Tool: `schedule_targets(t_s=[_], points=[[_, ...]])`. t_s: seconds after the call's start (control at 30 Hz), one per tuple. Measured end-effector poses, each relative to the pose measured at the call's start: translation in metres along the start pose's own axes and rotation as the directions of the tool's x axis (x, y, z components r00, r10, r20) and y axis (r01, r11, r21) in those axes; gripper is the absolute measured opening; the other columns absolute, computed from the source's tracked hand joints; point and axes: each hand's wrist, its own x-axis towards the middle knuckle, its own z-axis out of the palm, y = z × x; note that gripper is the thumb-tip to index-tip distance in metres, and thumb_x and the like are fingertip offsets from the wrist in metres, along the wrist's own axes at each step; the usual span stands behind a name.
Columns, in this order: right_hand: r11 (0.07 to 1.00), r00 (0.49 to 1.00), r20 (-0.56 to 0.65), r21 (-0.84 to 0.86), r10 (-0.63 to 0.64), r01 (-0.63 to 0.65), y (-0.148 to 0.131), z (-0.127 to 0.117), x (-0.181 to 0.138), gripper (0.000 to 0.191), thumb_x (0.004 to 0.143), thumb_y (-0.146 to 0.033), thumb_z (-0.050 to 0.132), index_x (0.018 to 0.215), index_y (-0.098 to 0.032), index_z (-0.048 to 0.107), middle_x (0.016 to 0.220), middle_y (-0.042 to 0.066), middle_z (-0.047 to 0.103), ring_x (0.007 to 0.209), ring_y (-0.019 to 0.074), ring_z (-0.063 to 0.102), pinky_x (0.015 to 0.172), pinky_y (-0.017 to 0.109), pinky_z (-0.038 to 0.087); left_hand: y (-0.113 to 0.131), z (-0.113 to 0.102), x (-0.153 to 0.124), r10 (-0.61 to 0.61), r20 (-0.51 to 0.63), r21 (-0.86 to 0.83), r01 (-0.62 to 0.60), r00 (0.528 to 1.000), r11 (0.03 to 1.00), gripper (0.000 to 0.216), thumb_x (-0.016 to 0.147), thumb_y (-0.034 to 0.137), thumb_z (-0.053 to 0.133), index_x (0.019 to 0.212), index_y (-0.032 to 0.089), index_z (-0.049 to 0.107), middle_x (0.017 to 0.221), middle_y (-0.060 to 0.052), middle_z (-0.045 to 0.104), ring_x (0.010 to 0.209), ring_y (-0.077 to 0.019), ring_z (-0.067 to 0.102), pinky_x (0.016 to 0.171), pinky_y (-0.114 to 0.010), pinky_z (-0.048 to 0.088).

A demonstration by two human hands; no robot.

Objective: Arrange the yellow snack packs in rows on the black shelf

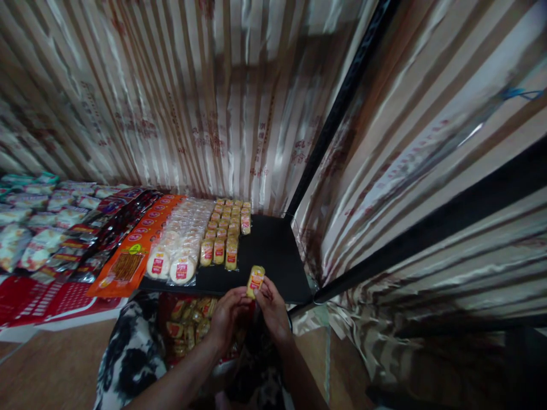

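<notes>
Between my two hands I hold up one small yellow wrapped snack pack (256, 280) with a red and white label, just in front of the black shelf's front edge. My left hand (231, 310) pinches its lower left side. The fingers of my right hand (271, 307) grip its right side. Below and to the left, a red container holds many similar yellow packs (190, 324), partly hidden by my left forearm. On the black shelf (273, 245), rows of the same yellow packs (219, 250) stand lined up beyond my hands.
Left of those rows lie round white wrapped cakes (182, 269), orange snack packets (123, 265), dark packets (105, 228) and white bagged goods (40, 245). A striped curtain (192, 114) hangs behind. Black metal posts (329, 119) frame the right side.
</notes>
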Motion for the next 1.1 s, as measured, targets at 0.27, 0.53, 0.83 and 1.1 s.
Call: schedule_targets(t_s=[0.27, 0.53, 0.83, 1.1], points=[[0.984, 0.986, -0.145, -0.169, -0.087, 0.062, -0.003, -0.007, 0.05, 0.041, 0.07, -0.036, 0.057, 0.105, -0.015, 0.062, 0.09, 0.008, 0.07, 0.08, 0.0195, 0.065, 0.076, 0.033, 0.051, -0.005, 0.028, 0.03, 0.165, -0.03, 0.112, -0.161, 0.986, 0.981, 0.033, 0.067, 0.029, 0.062, 0.096, 0.015, 0.065, 0.121, -0.011, 0.056, 0.105, -0.0236, 0.056, 0.079, -0.029, 0.048], [0.81, 0.97, -0.067, -0.566, -0.233, 0.155, -0.004, -0.002, 0.075, 0.04, 0.081, -0.039, 0.044, 0.103, -0.014, 0.065, 0.099, 0.011, 0.067, 0.085, 0.0204, 0.063, 0.077, 0.033, 0.05, -0.009, 0.04, 0.055, 0.13, -0.033, 0.1, -0.126, 0.991, 0.987, 0.03, 0.073, 0.026, 0.058, 0.099, 0.012, 0.063, 0.116, -0.013, 0.06, 0.104, -0.0227, 0.057, 0.083, -0.029, 0.048], [0.565, 0.892, 0.112, -0.738, -0.437, 0.369, -0.008, -0.007, 0.077, 0.031, 0.084, -0.031, 0.045, 0.103, -0.019, 0.065, 0.105, 0.009, 0.064, 0.098, 0.0205, 0.056, 0.086, 0.033, 0.047, -0.014, 0.049, 0.052, -0.022, -0.201, 0.101, 0.043, 0.979, 0.994, 0.051, 0.075, 0.015, 0.054, 0.125, 0.019, 0.047, 0.125, -0.008, 0.054, 0.078, -0.0133, 0.063, 0.056, -0.019, 0.046], [0.667, 0.956, 0.062, -0.704, -0.288, 0.246, -0.008, -0.007, 0.083, 0.031, 0.082, -0.034, 0.048, 0.101, -0.017, 0.066, 0.103, 0.01, 0.066, 0.088, 0.0198, 0.062, 0.077, 0.03, 0.051, -0.007, 0.053, 0.061, -0.084, -0.092, -0.04, 0.08, 0.992, 0.996, 0.041, 0.082, 0.029, 0.048, 0.121, 0.018, 0.048, 0.091, -0.005, 0.066, 0.063, -0.0085, 0.058, 0.048, -0.016, 0.037]])
